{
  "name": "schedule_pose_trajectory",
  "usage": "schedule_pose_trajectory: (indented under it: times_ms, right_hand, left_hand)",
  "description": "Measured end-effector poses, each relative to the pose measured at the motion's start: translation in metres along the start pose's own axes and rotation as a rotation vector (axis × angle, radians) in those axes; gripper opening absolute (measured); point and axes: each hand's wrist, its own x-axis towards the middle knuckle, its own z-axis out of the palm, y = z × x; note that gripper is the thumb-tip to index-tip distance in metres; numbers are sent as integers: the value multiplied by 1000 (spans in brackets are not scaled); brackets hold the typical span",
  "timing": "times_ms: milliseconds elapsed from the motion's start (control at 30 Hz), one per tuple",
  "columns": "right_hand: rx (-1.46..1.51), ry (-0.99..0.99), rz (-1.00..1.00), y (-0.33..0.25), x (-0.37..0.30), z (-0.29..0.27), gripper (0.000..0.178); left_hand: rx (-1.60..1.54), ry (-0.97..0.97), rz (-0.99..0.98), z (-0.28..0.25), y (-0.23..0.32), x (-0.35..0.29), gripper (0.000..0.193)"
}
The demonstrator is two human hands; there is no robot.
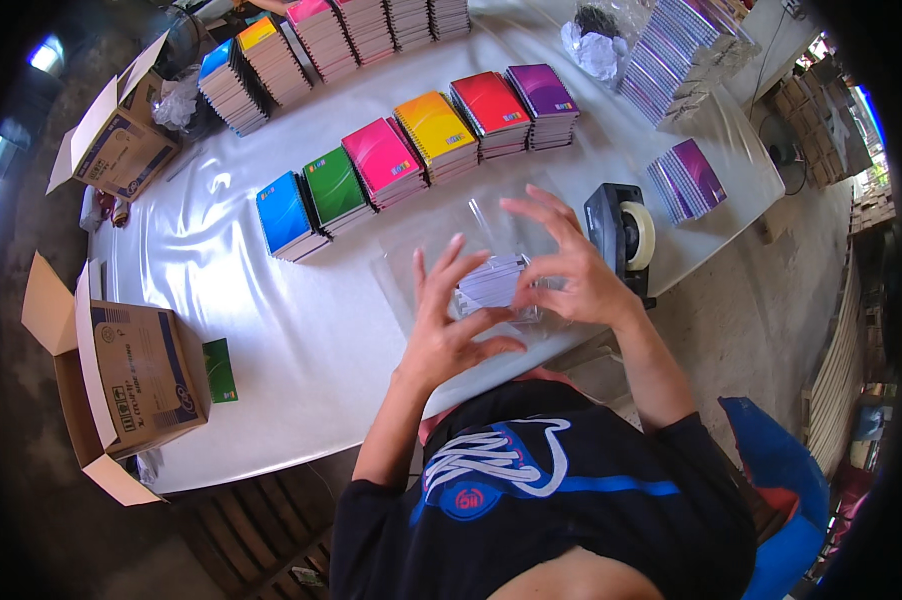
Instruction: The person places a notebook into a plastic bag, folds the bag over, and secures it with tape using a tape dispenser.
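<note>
My left hand (451, 325) hovers over the near edge of the table with its fingers spread and nothing visible in them. To its right, my right hand (576, 270) is also open, fingers apart, its thumb and forefinger beside a small stack of white slips with purplish lines (491, 283). The slips lie between my hands on clear plastic sheets (399, 285); whether they sit inside a clear wrapper I cannot tell. Just right of my right hand stands a black tape dispenser (619, 240) with a roll of pale tape.
Beyond my hands runs a row of stacked spiral notebooks (381, 155) in several colours, with more stacks (336, 45) behind. Purple notebooks (686, 180) lie at the right. Open cardboard boxes (136, 370) line the left edge, with a green notebook cover (221, 370) beside one.
</note>
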Motion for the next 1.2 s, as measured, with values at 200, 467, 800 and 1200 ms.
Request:
schedule_pose_trajectory:
  times_ms: [200,467,800,1200]
  right_hand:
    - [-256,-68,-4,-4,-31,5,14]
    - [-253,22,108,-5,-16,18,11]
    - [81,424,313,42,-92,18,77]
    - [-35,-177,-18,50,-52,36,65]
  left_hand:
    - [-16,15,-115,-9,-9,-27,29]
    - [-146,-71,-21,-3,-12,-13,23]
    - [-184,326,-214,-9,-38,-53,79]
    - [-33,-113,-93,24,-43,-85,87]
